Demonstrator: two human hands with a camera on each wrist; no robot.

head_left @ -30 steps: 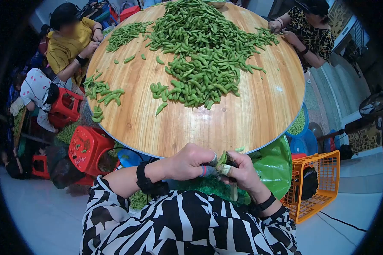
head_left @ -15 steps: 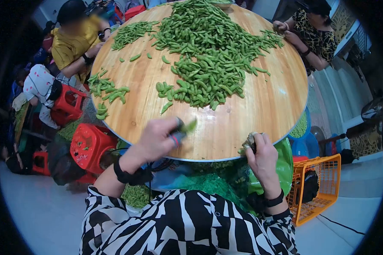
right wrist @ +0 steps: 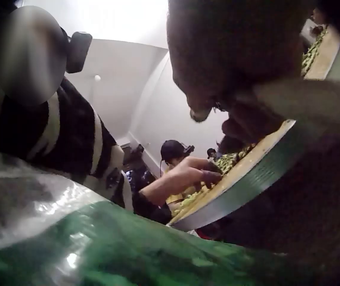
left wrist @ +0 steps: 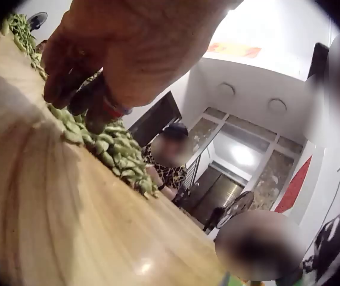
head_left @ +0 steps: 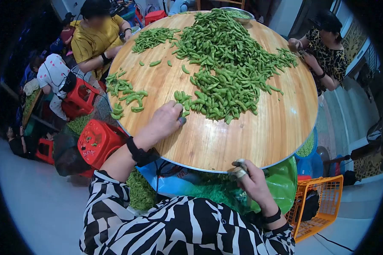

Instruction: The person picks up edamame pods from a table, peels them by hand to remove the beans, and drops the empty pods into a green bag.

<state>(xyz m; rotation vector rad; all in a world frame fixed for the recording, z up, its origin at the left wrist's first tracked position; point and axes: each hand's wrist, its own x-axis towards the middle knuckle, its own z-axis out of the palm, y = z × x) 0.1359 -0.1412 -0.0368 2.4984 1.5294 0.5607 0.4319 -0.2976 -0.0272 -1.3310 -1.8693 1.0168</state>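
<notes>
My left hand (head_left: 166, 118) reaches over the table to the near-left fringe of a large heap of green edamame pods (head_left: 225, 72). Its thumb and fingers are bent around a single edamame pod (head_left: 185, 114) there; dark coverings wrap some fingertips. In the left wrist view, the left hand (left wrist: 116, 53) arches above pods (left wrist: 119, 155), its fingers pointing down among them. Near the table's front edge is my right hand (head_left: 253, 180), fingers loosely curled and wrapped in pale and dark coverings. No pod shows between its fingers. The right wrist view shows this hand (right wrist: 235, 71) in shadow.
Small pod groups lie on the left of the round wooden table (head_left: 281, 131). Two people sit across it. Below its edge are a green bag (head_left: 285, 182), an orange crate (head_left: 323, 208) and blue basins (head_left: 308, 163). Red stools (head_left: 98, 142) stand at left.
Both hands were together at the table's front edge. They parted; the left hand moved forward and left to the pods, while the right stayed near the edge. The head view shifted slightly.
</notes>
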